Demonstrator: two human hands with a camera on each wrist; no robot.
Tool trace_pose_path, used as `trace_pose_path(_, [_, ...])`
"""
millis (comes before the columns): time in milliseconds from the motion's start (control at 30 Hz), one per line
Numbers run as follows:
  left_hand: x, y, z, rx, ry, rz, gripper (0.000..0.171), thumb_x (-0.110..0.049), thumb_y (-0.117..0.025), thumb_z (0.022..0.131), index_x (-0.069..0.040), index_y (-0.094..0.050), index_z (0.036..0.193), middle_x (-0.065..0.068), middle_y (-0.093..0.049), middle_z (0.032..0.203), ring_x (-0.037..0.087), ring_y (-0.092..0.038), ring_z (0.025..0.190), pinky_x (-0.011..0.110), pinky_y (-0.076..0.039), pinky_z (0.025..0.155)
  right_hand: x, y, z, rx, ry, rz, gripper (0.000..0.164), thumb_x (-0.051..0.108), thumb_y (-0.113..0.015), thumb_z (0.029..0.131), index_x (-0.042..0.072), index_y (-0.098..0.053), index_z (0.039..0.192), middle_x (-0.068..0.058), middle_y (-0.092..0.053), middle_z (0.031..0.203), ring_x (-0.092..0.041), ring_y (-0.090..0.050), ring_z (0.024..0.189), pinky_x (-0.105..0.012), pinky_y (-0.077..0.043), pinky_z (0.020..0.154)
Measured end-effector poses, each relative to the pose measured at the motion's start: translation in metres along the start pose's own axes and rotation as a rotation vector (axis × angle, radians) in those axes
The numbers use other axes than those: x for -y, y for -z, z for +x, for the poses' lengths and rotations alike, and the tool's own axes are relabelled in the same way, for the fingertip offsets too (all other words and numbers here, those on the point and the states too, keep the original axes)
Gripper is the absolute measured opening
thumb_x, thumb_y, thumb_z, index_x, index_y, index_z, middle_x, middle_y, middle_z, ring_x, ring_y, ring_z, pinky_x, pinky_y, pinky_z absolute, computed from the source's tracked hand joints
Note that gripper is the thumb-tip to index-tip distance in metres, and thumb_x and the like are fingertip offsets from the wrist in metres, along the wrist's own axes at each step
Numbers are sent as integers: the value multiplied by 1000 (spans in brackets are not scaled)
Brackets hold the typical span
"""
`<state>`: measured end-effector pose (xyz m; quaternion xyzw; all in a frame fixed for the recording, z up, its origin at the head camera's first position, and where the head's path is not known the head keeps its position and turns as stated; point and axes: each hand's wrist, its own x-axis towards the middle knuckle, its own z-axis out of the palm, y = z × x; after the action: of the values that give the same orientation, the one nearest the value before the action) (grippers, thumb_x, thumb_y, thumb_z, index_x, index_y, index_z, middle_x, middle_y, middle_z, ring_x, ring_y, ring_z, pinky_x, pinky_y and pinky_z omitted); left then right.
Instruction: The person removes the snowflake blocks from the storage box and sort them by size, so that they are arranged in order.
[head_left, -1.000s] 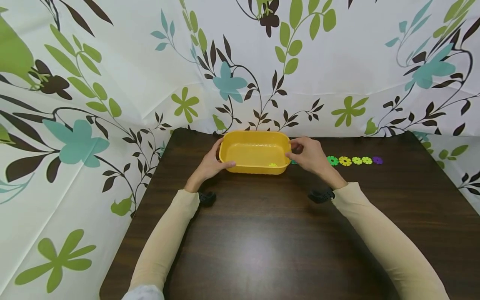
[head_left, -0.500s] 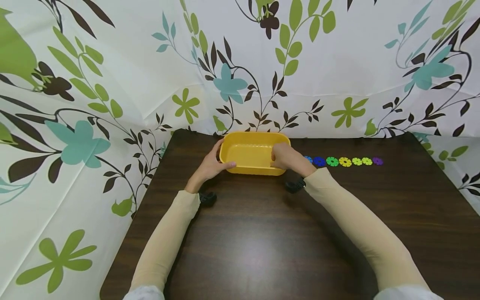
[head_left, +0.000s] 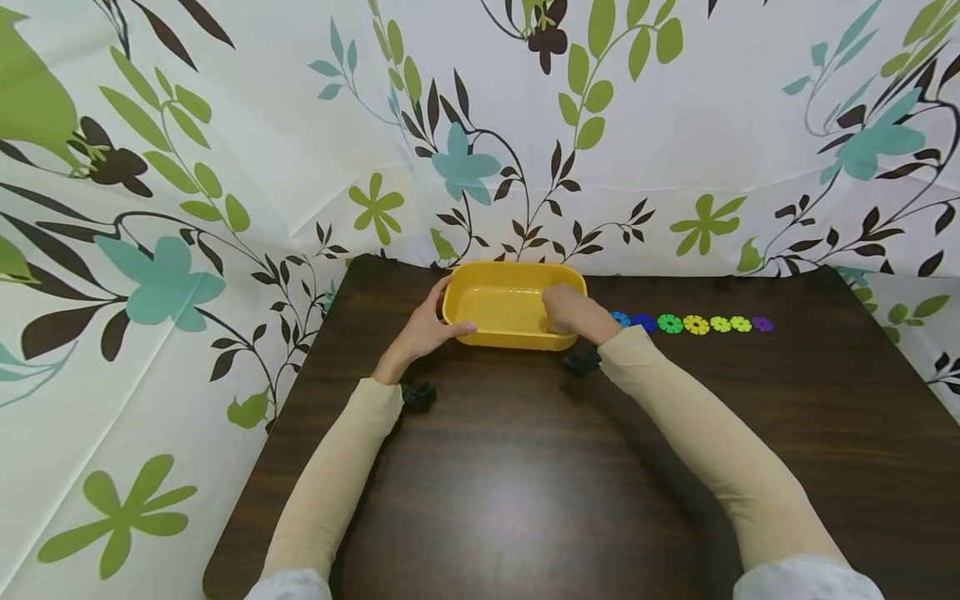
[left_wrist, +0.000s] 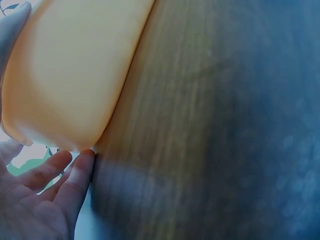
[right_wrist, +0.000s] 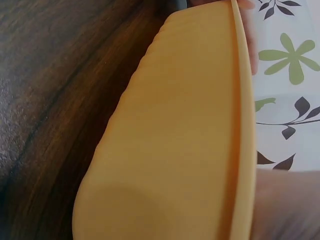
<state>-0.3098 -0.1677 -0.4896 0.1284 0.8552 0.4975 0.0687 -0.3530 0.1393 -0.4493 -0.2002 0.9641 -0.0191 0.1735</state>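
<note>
A yellow plastic basin [head_left: 498,312] stands at the back of the dark table, tilted toward me. My left hand [head_left: 426,327] grips its left end, thumb over the front rim and fingers round the outside. In the left wrist view, fingertips [left_wrist: 82,162] touch the end of the basin [left_wrist: 75,75]. My right hand [head_left: 573,312] reaches over the front right rim into the basin. Its fingers point down and their tips are hidden, so what they hold cannot be seen. The right wrist view shows mostly the basin's outer wall [right_wrist: 170,120].
Right of the basin, several flower-shaped discs lie in a row: blue [head_left: 642,322], green [head_left: 670,323], yellow [head_left: 696,324], yellow-green [head_left: 720,323] and purple [head_left: 762,324]. A patterned cloth [head_left: 525,125] hangs behind the dark wooden table [head_left: 495,467].
My right hand has moved left from the basin's right end into the basin. The yellow-green disc inside is now out of sight. Blue discs beside the basin have come into view. The left hand stays.
</note>
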Motion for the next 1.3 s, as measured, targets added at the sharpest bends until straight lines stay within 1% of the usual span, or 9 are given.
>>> trace_pose_path(233, [1,2,2,9,-6,-12,122,-64,-91,81,-31,-20,175,17,-46,168,34,-56,137,51,-53,114,8,10,-4,32,-31,16,9,9,-62,96,1,-64,93,-12,-59,83,-25,-56,76,-34,-49,71])
trace_pose_path(367, [13,2,8,14,-15,-9,121,-65,-89,82,-32,-19,175,16,-44,169,33,-56,137,50,-54,113,15,16,-12,26,-51,60,11,8,-63,95,3,-63,85,-9,-55,78,-24,-54,71,-33,-47,67])
trace_pose_path(467, [15,2,9,9,-11,-1,122,-68,-89,81,-33,-19,175,15,-45,169,31,-56,135,46,-55,110,21,21,-22,-5,-50,86,25,13,-72,95,7,-59,74,-4,-47,69,-20,-49,66,-30,-43,64])
trace_pose_path(567, [8,1,4,6,-4,-2,121,-68,-89,81,-34,-19,175,15,-46,168,32,-55,136,47,-54,111,23,21,-29,-53,-30,106,38,22,-81,93,12,-55,67,1,-43,63,-16,-45,63,-27,-39,61])
trace_pose_path(700, [3,1,1,7,-5,-5,120,-64,-89,83,-30,-20,175,18,-45,168,35,-55,138,51,-54,113,20,17,-35,-146,9,130,38,28,-83,91,13,-58,66,3,-44,64,-15,-45,65,-26,-37,61])
trace_pose_path(933, [9,0,4,9,-14,-3,122,-66,-89,82,-33,-18,175,16,-47,166,31,-57,134,45,-56,108,19,15,-46,-285,28,234,22,27,-82,88,6,-74,88,-7,-66,83,-21,-53,78,-34,-46,74])
trace_pose_path(1100, [-8,1,-6,13,-11,-9,113,-54,-88,89,-32,-18,175,16,-47,165,35,-57,136,53,-53,112,16,12,-55,-403,45,299,40,26,-81,84,-2,-81,112,-20,-81,110,-33,-70,100,-48,-58,94])
trace_pose_path(1200, [-11,1,-8,20,-15,-12,110,-47,-87,92,-31,-17,175,16,-47,165,37,-57,137,56,-53,112,12,9,-60,-492,67,357,42,24,-84,82,-4,-82,113,-23,-81,116,-40,-73,109,-54,-59,98])
trace_pose_path(1300, [-4,0,-6,10,-19,-12,112,-55,-88,89,-36,-19,174,13,-48,164,31,-58,134,48,-56,109,7,5,-65,-574,96,392,40,22,-84,80,-4,-83,110,-25,-81,113,-42,-73,108,-55,-59,96])
